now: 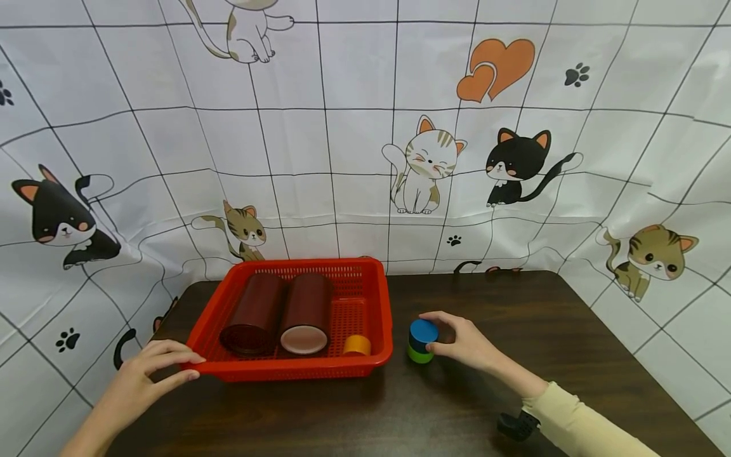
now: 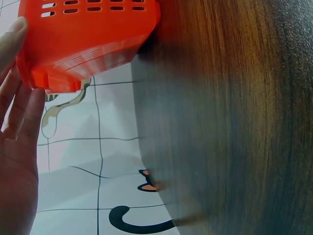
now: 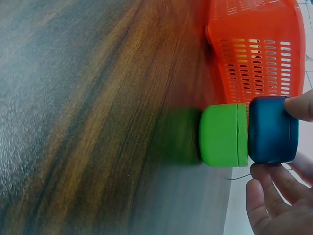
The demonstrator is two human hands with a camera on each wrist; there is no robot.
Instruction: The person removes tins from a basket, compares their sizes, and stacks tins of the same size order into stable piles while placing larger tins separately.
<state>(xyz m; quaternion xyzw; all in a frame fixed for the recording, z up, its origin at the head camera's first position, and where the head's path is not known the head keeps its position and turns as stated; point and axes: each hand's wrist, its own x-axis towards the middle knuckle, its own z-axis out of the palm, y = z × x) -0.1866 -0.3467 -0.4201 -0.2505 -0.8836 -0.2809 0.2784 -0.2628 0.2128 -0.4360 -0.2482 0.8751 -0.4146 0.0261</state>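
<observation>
Left grip point(image 2: 18, 159), apparently pinching a red basket point(image 2: 88, 36) by its rim, dark table point(image 2: 225, 122), printed white sheet point(image 2: 117, 120)

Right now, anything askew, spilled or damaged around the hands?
Nothing looks spilled or damaged. Slightly askew: the blue container in the right hand is a bit off-centre over the green container; their edges don't line up in the right wrist view. Can't tell if they touch.

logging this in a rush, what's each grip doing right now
Left grip: closed, pinching the red plastic basket at its rim.
Right grip: closed, holding the blue round container over the green round container.
</observation>
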